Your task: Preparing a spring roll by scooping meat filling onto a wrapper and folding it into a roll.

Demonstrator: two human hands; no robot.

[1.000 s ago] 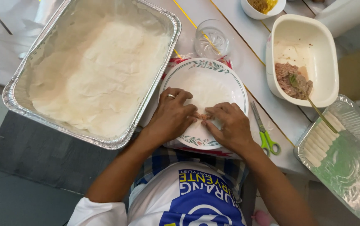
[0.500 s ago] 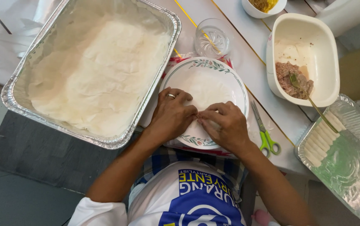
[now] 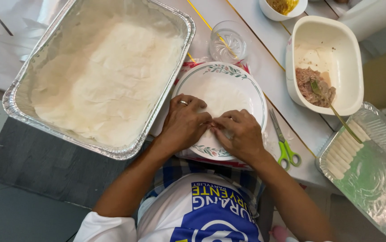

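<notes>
Two hands are working together on a white plate [image 3: 247, 83] with a leaf-patterned rim, which is sitting near the front edge of the table [image 3: 264, 67]. The left hand [image 3: 184, 123], wearing a ring, and the right hand [image 3: 240, 134] are meeting fingertip to fingertip over the near half of the plate. Both are curling down and pressing on a pale, thin wrapper [image 3: 222, 96] lying flat on it. Whether the fingers are pinching a fold or only pressing is not visible, as the knuckles are hiding the contact.

A large foil tray [image 3: 175, 13] holding a stack of the same pale sheets is lying to the left, its corner almost touching the plate. A clear glass [image 3: 228, 42] is standing just behind the plate. Green-handled scissors [image 3: 285, 145] are lying just right of the right hand. A white tub [image 3: 336, 31] of minced filling with a fork [image 3: 323, 96] in it is sitting towards the right edge, and a second foil tray [image 3: 381, 134] with a row of finished rolls [image 3: 343, 150] is occupying the right front corner.

Risk assessment: the wrapper looks thin, so uneven pressure could tear it. The plate is sitting close to the front edge, so a hard push towards the person could shift it off.
</notes>
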